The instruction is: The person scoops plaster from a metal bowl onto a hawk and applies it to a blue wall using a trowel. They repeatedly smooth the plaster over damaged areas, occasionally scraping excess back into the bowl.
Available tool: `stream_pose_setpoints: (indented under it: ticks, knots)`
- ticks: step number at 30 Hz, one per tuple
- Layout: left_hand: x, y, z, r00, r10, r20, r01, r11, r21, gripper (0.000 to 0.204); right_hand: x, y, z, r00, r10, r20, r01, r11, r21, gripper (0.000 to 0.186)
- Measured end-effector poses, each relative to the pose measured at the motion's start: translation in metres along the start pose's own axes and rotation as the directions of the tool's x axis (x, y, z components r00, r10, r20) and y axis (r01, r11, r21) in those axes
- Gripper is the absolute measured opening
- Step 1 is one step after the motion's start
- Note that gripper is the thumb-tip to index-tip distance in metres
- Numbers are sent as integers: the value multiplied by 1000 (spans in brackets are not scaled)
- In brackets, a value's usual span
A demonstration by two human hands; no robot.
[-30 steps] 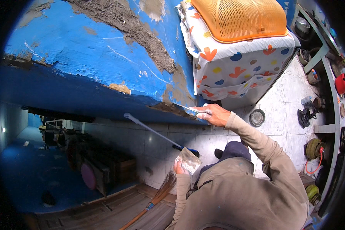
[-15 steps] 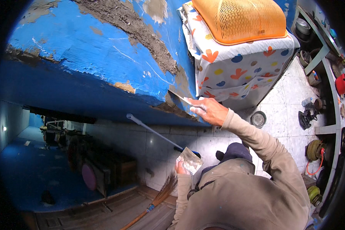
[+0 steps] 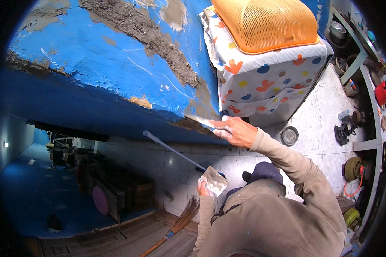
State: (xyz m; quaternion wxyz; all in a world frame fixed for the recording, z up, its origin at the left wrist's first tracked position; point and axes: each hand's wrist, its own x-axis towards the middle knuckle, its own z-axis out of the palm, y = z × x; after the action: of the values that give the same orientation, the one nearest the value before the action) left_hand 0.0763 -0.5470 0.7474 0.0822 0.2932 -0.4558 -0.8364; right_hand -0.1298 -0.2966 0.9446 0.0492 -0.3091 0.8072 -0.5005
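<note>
My right hand (image 3: 238, 132) is closed round a putty knife (image 3: 200, 121). The blade touches the broken lower edge of a blue wall (image 3: 120, 73), beside a patch of grey filler (image 3: 205, 97). White smears mark the fingers. Lower down, near my body, my left hand (image 3: 203, 187) grips a flat square plate (image 3: 215, 181) with greyish paste on its face. A wide strip of rough grey mortar (image 3: 141, 38) runs down across the blue paint to near the knife.
An orange plastic basket (image 3: 266, 25) sits on a cloth-covered appliance (image 3: 270, 81) right of the wall. A round metal bowl (image 3: 289, 135) is on the tiled floor. A straw broom (image 3: 182, 218) and a long-handled tool (image 3: 171, 148) lie lower left. Shelves (image 3: 366, 144) line the right.
My right hand has shifted slightly down, and the putty knife now lies lower on the wall's edge, its blade at a flatter slant. My left hand with the plate stays nearly still.
</note>
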Motion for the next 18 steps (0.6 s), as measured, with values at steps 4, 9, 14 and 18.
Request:
stream_pose_setpoints:
  ticks: [4,9,14,18]
  knots:
    - [2,-10,-20,1000,-10,11,10,1000,-14,29,2,23,9,994,-63,-93,68,996,56,44]
    - [-7,-4,-13,1000,-3,15,4,1000,-22,30,21,60,-4,999,18,-32,-17,999,42,45]
    - [-11,-5,-25,1000,10,-15,-10,1000,2,29,46,88,-5,978,153,-142,-159,987,-32,42]
    - [-14,-8,-28,998,21,-63,-19,999,27,28,48,94,16,974,-2,-228,2,1000,-3,41]
